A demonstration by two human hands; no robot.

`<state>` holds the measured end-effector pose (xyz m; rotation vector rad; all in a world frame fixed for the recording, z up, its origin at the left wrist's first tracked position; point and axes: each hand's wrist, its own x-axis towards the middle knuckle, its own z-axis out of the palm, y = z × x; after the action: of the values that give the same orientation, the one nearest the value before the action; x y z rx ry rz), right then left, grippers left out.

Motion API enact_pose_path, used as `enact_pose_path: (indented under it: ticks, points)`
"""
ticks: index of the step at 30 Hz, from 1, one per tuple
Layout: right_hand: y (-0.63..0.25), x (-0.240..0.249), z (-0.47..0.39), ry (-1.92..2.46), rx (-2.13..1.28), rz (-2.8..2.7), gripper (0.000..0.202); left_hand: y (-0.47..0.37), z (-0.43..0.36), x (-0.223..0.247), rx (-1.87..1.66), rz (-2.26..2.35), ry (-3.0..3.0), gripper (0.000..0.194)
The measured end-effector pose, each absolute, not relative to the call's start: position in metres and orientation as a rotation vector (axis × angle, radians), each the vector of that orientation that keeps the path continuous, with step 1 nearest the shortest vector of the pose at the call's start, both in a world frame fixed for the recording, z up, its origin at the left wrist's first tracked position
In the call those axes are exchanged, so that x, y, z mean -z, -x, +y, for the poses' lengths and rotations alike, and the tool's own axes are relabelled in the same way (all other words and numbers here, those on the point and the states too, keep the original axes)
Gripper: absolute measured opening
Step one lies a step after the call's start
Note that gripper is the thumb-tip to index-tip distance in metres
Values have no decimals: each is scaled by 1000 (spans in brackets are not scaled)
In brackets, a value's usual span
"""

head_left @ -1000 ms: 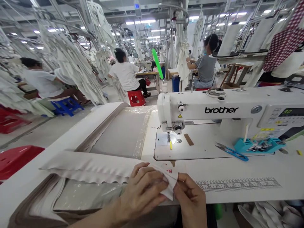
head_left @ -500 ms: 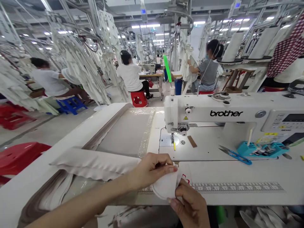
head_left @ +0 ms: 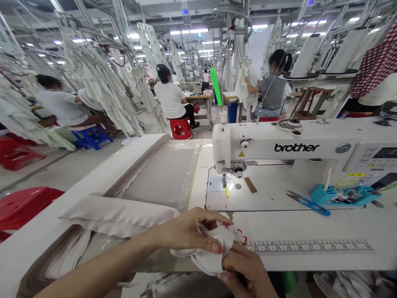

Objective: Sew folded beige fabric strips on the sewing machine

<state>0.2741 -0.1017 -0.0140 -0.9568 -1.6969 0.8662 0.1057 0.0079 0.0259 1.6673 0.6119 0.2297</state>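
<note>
Between my two hands is a pale fabric piece (head_left: 211, 260) with a curved edge, bunched above the table's front edge. My left hand (head_left: 198, 231) grips its upper left part, thumb pressed on the cloth. On its right side, my right hand (head_left: 242, 265) pinches the cloth between thumb and fingers. A long pale folded fabric strip (head_left: 120, 213) lies to the left, partly behind my left forearm. Beyond my hands stands the white sewing machine (head_left: 279, 145), its presser foot (head_left: 224, 181) over the metal plate.
Blue scissors (head_left: 310, 203) and a teal bobbin tray (head_left: 344, 195) are on the right. A printed ruler (head_left: 310, 247) runs along the front. Fabric stacks (head_left: 58, 252) and a red stool (head_left: 27, 207) are at left. Several people sit at work farther back.
My left hand has moved slightly left and down, and my right hand a little lower. The fabric, flatter before, is now more bunched and folded between them.
</note>
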Motion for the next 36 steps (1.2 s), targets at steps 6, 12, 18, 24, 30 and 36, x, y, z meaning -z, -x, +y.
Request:
enact_pose_path:
  ticks: [6,12,18,24,30,36]
  points:
    - [-272,27,-106,1108,-784,-1563,19,-101,-2,-17,-547,676,-1690,24]
    - [-262,43,-111,1307,-742,-1329,17,-92,-10,-30,-727,700,-2000,29]
    - [-257,25,-97,1417,-710,-1373,29,-99,5,-60,-620,745,-2624,34]
    - [-276,20,-52,1815,-315,-1893,30,-130,60,-19,-183,1036,-2504,28]
    - [-281,30,-43,1767,-53,-2082,27,-128,72,0,-328,892,-2412,26]
    - [-285,30,-37,1675,101,-2171,22,-123,81,-4,-232,1018,-2097,10]
